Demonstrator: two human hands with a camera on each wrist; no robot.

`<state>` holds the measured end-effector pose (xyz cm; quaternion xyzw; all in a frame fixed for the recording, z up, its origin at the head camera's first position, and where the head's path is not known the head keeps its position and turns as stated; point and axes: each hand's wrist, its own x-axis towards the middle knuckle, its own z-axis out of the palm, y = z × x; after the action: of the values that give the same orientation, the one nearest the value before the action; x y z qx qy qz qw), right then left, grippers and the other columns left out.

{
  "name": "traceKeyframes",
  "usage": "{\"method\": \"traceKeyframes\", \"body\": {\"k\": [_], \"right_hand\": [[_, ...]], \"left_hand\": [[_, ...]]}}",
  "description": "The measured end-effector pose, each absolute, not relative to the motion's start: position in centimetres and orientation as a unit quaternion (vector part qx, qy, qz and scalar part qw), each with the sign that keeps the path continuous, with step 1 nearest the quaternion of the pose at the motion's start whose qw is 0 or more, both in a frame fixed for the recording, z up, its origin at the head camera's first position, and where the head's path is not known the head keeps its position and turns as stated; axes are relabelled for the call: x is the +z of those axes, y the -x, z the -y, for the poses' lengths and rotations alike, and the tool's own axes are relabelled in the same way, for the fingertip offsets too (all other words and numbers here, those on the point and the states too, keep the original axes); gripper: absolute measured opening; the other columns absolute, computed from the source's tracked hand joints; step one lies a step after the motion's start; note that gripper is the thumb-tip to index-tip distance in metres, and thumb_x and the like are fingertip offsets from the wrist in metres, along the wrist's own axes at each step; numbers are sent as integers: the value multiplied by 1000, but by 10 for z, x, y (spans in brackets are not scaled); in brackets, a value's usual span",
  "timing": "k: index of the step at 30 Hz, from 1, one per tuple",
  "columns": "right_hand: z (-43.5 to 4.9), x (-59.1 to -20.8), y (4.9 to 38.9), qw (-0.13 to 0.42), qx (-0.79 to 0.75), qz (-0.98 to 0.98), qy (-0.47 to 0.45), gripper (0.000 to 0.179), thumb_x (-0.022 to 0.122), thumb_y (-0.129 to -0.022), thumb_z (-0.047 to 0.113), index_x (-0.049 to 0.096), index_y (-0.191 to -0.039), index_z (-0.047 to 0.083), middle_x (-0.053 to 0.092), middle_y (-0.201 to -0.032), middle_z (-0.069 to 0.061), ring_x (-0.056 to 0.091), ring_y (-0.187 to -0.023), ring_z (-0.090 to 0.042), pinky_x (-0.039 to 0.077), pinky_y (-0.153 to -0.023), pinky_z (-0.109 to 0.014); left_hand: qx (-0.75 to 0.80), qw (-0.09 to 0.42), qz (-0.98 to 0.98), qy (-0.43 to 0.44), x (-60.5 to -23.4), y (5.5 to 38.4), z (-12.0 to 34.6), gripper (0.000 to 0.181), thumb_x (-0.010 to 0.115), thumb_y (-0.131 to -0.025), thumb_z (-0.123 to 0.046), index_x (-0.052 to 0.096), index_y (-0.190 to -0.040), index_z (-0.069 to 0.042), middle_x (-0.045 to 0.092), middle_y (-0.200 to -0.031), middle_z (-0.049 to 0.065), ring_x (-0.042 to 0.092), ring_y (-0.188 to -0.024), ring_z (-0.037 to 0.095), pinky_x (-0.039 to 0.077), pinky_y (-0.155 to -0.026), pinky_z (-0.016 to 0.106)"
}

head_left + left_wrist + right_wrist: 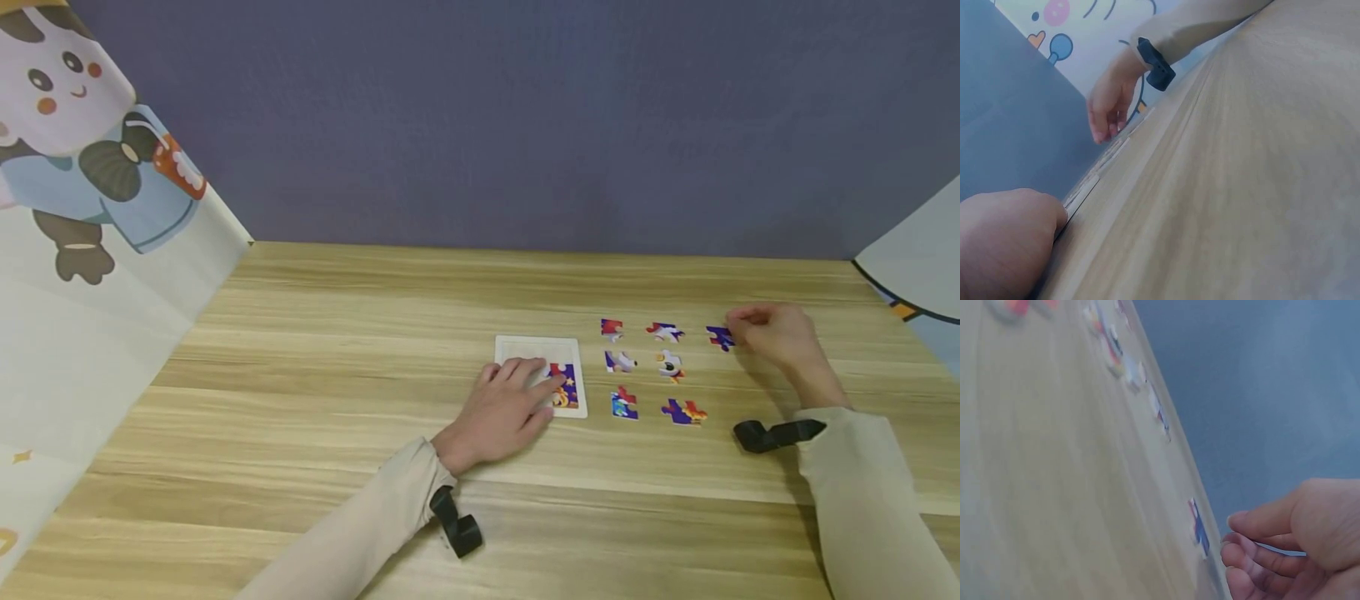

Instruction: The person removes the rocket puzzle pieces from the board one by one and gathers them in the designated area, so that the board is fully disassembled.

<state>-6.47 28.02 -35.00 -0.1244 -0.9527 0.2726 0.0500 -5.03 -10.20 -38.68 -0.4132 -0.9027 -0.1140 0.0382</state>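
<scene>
My left hand [504, 408] rests over a white puzzle tray [536, 340], fingers spread across it. Puzzle pieces with a purple and yellow print [564, 385] fill the tray's right part, partly under the fingers. At the far right, my right hand [776, 337] hovers with loosely curled fingers beside a purple puzzle piece [720, 337]. In the right wrist view that purple piece [1199, 530] lies on the table, with a small gap to the thumb and fingertips [1239, 520]. Nothing shows between those fingers.
Between the tray and my right hand lie several loose pieces, among them a red-topped piece [612, 328], a white piece with an eye [670, 365] and a purple-orange piece [684, 412]. A dark blue wall [525, 125] rises behind the wooden table [337, 333].
</scene>
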Motion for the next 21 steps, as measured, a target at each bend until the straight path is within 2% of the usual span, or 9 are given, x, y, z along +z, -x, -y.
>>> {"method": "traceKeyframes", "body": {"k": [2,5,9,11,14,16,18,21], "right_hand": [[-277,-348,65,57,270,954,115,35,53,-96,24,63,-110,-6,67,-90,-20,50,-66,-2,42,-55,-22],[-273,-345,64,65,269,956,101,35,54,-96,23,63,-109,-7,66,-94,-26,51,-64,-1,43,-54,-22],[-265,-342,63,75,278,954,85,32,55,-95,22,63,-107,-7,65,-94,-25,53,-66,-3,45,-55,-25],[-259,-341,63,84,276,953,89,28,57,-94,21,63,-106,-3,67,-91,-17,54,-67,-3,47,-54,-29],[-249,-337,63,91,283,953,66,25,58,-93,19,64,-105,-3,68,-91,-16,55,-69,-5,46,-55,-31],[-242,-334,63,87,289,952,54,25,58,-93,19,64,-105,-3,68,-91,-18,54,-66,-3,46,-53,-30],[-235,-331,62,79,302,950,30,27,57,-94,18,64,-106,-5,66,-94,-25,55,-64,-4,45,-53,-26],[-225,-328,61,69,313,947,18,27,58,-94,18,64,-106,-5,66,-96,-25,53,-64,2,46,-54,-23]], "left_hand": [[-114,32,904,412,-386,50,102,47,36,-100,-38,41,-145,-26,38,-150,5,37,-134,21,34,-102,42],[-113,26,904,410,-386,50,102,47,36,-100,-38,41,-145,-26,37,-150,5,37,-134,21,34,-102,42],[-114,28,904,411,-386,50,102,47,36,-100,-38,41,-145,-26,38,-150,5,37,-134,21,34,-101,42],[-115,30,904,411,-386,50,102,47,36,-100,-38,42,-145,-26,38,-150,5,37,-134,21,34,-101,42],[-118,34,903,412,-387,50,102,46,36,-100,-38,42,-145,-26,38,-150,5,38,-133,21,34,-100,42],[-118,36,903,412,-387,51,102,46,35,-100,-38,42,-145,-27,38,-150,5,38,-133,21,35,-100,41],[-119,40,902,413,-387,51,102,46,36,-100,-37,43,-144,-26,39,-149,5,38,-133,21,35,-100,41],[-119,43,902,412,-388,51,102,46,36,-100,-37,44,-144,-26,40,-149,5,38,-133,20,35,-100,41]]}}
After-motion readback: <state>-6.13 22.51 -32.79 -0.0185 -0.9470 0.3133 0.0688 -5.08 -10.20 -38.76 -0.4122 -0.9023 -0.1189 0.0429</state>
